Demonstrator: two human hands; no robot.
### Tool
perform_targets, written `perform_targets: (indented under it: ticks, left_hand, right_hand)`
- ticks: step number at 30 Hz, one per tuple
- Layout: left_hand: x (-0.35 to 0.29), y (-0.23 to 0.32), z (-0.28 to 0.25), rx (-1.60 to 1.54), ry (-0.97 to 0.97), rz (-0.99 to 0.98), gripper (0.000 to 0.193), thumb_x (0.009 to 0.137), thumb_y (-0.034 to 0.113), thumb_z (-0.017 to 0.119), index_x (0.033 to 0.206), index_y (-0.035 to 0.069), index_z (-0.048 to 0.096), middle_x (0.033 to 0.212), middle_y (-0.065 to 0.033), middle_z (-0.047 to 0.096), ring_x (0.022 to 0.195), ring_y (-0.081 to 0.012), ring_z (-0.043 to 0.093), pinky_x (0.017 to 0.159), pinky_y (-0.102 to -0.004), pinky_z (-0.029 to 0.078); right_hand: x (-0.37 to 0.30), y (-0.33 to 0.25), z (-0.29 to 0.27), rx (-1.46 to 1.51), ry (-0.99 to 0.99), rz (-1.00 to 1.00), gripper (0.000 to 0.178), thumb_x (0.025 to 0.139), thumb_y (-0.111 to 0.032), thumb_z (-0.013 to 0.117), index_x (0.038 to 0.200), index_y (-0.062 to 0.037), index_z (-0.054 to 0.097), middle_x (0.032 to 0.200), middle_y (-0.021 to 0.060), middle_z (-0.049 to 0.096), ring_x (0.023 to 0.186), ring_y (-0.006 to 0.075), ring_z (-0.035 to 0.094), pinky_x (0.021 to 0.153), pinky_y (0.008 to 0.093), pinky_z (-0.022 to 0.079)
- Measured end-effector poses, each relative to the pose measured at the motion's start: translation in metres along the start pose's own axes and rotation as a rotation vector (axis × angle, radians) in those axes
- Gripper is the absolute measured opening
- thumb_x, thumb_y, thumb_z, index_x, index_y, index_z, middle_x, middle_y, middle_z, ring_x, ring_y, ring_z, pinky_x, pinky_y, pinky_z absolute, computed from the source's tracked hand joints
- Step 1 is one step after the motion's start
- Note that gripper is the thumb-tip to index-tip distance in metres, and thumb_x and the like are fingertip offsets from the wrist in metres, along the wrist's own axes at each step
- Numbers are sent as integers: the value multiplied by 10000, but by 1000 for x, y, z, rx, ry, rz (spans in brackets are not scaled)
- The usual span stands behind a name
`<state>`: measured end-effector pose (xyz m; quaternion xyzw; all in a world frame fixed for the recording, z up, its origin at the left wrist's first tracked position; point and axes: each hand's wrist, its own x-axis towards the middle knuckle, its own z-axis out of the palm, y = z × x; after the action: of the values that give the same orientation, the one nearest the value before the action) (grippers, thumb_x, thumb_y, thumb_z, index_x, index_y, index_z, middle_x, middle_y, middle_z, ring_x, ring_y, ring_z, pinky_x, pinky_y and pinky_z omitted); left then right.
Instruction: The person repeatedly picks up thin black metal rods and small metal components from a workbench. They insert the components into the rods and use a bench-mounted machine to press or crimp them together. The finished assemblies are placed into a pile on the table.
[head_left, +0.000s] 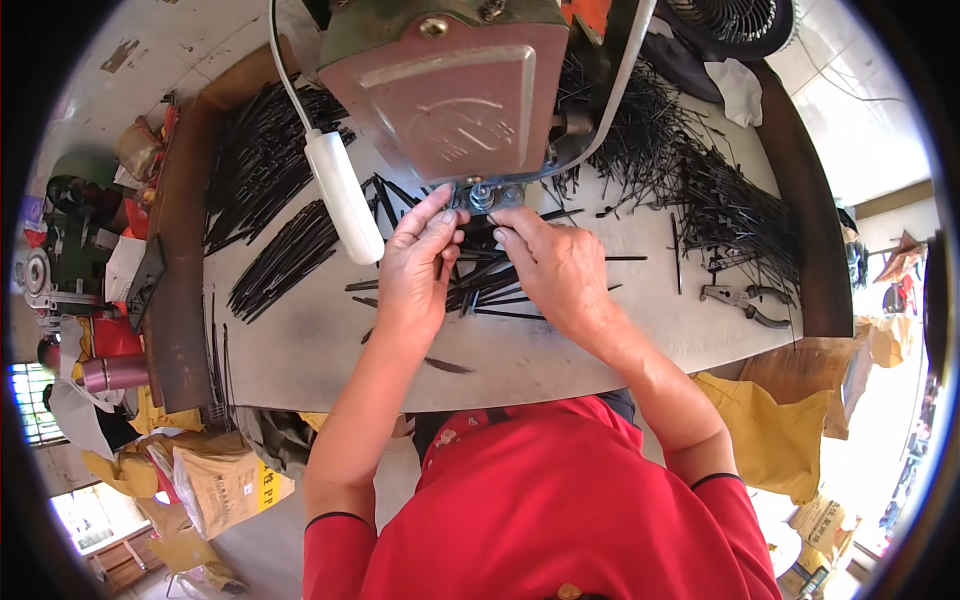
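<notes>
Both my hands are up at the working head (482, 196) of a bench machine with a reddish-brown cover (450, 105). My left hand (418, 265) is at the left of the head, its thumb and fingertips pinched together; what they hold is too small to make out. Close to the head's right side, my right hand (556, 262) is closed, thumb against forefinger, and its grip is partly hidden. Between and below my hands lies a loose heap of thin black rods (485, 282) on the metal tabletop (320, 365).
Black strips (285, 260) lie stacked at the left, and tangled black pieces (735, 215) fill the right. Pliers (748, 300) rest near the right edge. A white lamp (343, 195) hangs left of the machine. Raised brown sides (180, 270) border the table, and a fan (735, 20) stands behind.
</notes>
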<state>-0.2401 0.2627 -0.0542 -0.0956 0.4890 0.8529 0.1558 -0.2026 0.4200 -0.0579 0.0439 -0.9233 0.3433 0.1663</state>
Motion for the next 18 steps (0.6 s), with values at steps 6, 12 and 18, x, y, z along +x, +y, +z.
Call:
perform_targets:
  ticks: [6, 12, 18]
  left_hand:
    - [6, -7, 4, 23, -32, -44, 296, 897, 68, 610, 1185, 8, 579, 892, -28, 638, 725, -43, 519, 626, -151, 423]
    - [8, -6, 4, -13, -45, -62, 257, 882, 63, 630, 1130, 9, 594, 885, -37, 645, 706, -46, 526, 613, -155, 422]
    - [9, -4, 4, -5, -48, -68, 260, 882, 66, 632, 1131, 4, 590, 882, -47, 652, 697, -51, 531, 601, -155, 418]
  right_hand:
    - [-2, -6, 2, -138, -3, 15, 163, 880, -198, 603, 1030, -135, 600, 594, 116, 607, 538, 307, 612, 490, 397, 468]
    - [-1, -8, 2, -175, 17, 6, 177, 885, -194, 599, 1053, -138, 591, 583, 116, 601, 526, 304, 609, 480, 404, 462]
    - [-1, -8, 2, -156, 43, -8, 190, 885, -189, 599, 1069, -142, 592, 595, 114, 608, 526, 300, 610, 475, 399, 461]
